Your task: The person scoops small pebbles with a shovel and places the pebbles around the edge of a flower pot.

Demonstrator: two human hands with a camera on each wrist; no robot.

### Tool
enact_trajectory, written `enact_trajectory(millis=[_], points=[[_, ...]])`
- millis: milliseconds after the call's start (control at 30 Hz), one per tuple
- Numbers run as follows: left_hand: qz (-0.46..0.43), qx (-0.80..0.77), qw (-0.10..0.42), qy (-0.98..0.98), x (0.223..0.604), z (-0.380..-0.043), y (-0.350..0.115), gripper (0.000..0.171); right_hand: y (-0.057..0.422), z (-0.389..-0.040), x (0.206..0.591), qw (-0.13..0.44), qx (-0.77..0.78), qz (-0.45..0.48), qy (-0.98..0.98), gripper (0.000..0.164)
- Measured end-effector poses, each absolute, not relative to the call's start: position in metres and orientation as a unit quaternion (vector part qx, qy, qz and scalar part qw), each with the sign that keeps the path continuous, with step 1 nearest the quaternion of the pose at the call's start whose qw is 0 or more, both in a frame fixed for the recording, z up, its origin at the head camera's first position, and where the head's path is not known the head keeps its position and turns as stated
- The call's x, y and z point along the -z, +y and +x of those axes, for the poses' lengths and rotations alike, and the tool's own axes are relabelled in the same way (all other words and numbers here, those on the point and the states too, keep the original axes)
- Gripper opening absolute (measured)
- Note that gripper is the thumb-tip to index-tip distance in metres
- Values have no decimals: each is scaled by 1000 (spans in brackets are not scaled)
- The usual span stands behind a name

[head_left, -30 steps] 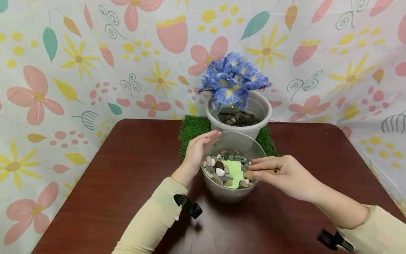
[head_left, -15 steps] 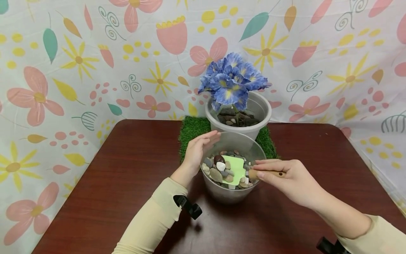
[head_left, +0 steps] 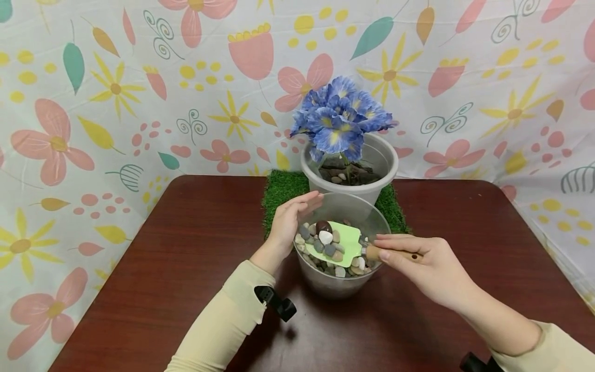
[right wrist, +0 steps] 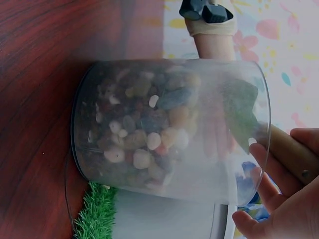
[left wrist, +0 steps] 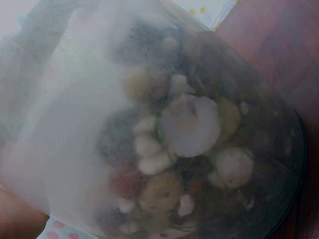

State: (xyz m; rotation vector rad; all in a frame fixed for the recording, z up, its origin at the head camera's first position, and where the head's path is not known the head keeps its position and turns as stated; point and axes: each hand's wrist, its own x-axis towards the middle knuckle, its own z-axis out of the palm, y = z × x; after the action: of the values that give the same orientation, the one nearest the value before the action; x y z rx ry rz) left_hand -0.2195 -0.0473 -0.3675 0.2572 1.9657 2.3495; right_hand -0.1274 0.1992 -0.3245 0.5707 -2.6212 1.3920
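A clear, frosted bucket (head_left: 334, 287) holding many pebbles (right wrist: 142, 139) stands on the table. My right hand (head_left: 420, 263) grips the wooden handle (head_left: 395, 254) of a small green trowel (head_left: 349, 240). Several stones lie on its blade, among them a white one (head_left: 326, 237) and a dark brown one (head_left: 323, 226). In the right wrist view the blade shows through the bucket wall, above the heap of pebbles. My left hand (head_left: 288, 222) rests with straight fingers against the bucket's left side. The left wrist view looks through the cloudy wall at the stones.
Behind the bucket, a white pot (head_left: 388, 178) with blue flowers (head_left: 341, 121) and some stones inside stands on a green artificial-grass mat (head_left: 285, 188). A dark brown table (head_left: 209, 248) extends to both sides. A patterned cloth (head_left: 162, 103) hangs behind.
The trowel has risen off the pebble heap with stones on its blade, and my right hand has shifted slightly to the right. My left hand has stayed on the bucket.
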Motion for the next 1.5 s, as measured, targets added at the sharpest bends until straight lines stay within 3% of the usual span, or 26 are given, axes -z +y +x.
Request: enact_trajectory(millis=[467,1100,1500], points=[[79,-777,31,623,368,-220,-45,42,202,-124,328,67,-475,171,-861,25],[75,-778,35,622,371,-222,-46,42,200,-121,341,122,-494,166,-845,24],[79,-776,37,625,369,-220,-46,42,201,-122,343,119,-510,160,-837,23]])
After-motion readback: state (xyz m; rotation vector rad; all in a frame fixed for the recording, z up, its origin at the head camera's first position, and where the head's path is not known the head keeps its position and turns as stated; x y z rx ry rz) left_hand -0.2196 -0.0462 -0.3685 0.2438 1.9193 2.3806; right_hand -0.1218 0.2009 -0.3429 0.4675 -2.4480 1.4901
